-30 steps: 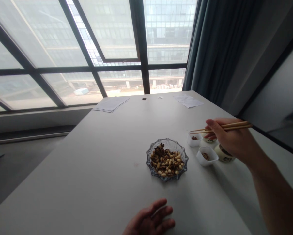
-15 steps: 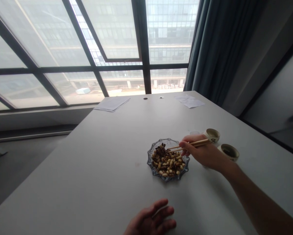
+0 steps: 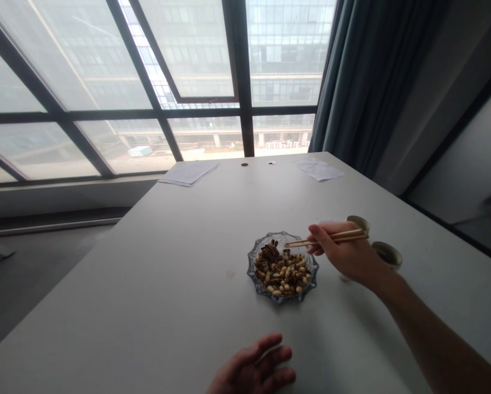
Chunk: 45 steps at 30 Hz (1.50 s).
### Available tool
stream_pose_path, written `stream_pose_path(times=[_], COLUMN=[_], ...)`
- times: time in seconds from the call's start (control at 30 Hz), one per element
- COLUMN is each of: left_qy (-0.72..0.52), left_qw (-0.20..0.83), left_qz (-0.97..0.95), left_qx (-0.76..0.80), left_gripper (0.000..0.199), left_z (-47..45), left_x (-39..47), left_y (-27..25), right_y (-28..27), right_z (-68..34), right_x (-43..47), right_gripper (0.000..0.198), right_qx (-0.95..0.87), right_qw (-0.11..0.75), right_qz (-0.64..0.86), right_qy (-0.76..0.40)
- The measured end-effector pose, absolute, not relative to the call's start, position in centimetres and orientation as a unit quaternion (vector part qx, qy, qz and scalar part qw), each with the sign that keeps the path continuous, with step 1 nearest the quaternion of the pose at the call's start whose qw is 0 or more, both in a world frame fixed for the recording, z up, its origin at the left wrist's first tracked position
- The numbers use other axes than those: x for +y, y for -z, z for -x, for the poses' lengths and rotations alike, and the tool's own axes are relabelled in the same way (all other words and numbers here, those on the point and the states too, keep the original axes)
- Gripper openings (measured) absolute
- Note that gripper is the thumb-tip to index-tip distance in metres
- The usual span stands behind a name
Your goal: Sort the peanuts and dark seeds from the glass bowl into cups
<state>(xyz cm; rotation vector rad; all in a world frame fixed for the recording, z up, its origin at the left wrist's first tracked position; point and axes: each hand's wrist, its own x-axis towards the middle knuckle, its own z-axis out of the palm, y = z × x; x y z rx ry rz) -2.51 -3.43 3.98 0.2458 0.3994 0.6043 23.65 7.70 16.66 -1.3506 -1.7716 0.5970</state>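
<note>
My right hand [image 3: 344,249] is closed around a pair of chopsticks [image 3: 346,236], whose tips point left over the back of a scalloped glass bowl [image 3: 256,290]. Pale peanuts [image 3: 286,276] fill much of the bowl, mixed with dark brown pieces [image 3: 270,253] heaped at its back left. Whether the tips pinch anything is too small to tell. Near the front edge of the view, my left hand [image 3: 256,364] rests with fingers apart and nothing in it, nearer to me than the bowl.
Two small ceramic cups, a rear one [image 3: 359,222] and a front one [image 3: 388,254], stand right of the bowl, partly behind my right hand. Papers [image 3: 190,173] lie at the far left of the white table [image 3: 147,273], and more sheets [image 3: 319,168] at the far right.
My right hand and the chopsticks have moved slightly right and up, drawing the tips back from the dark pieces. My left hand has stayed in place.
</note>
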Motion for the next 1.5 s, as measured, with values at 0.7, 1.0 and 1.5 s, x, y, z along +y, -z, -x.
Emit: stream_pose_path(times=[0.7,1.0,1.5], left_qy=[-0.291,-0.296,-0.297], left_qw=[0.929,0.926,0.926], left_qz=[-0.125,-0.123,-0.127], left_qx=[0.194,0.201,0.197], left_gripper=[0.037,0.036,0.032], left_z=[2.2,2.3,2.3], left_x=[-3.5,-3.6,-3.5], left_y=[-3.7,-3.8,-3.7], right_y=[-19.8,-17.1,-15.6], right_z=[-27.0,-23.2,-23.2], right_x=[6.6,7.1,7.9], right_gripper=[0.043,0.04,0.039], right_qx=[-0.654,-0.731,-0.686], right_qw=[0.439,0.33,0.386], right_qz=[0.59,0.543,0.537], right_qy=[-0.179,-0.247,-0.304])
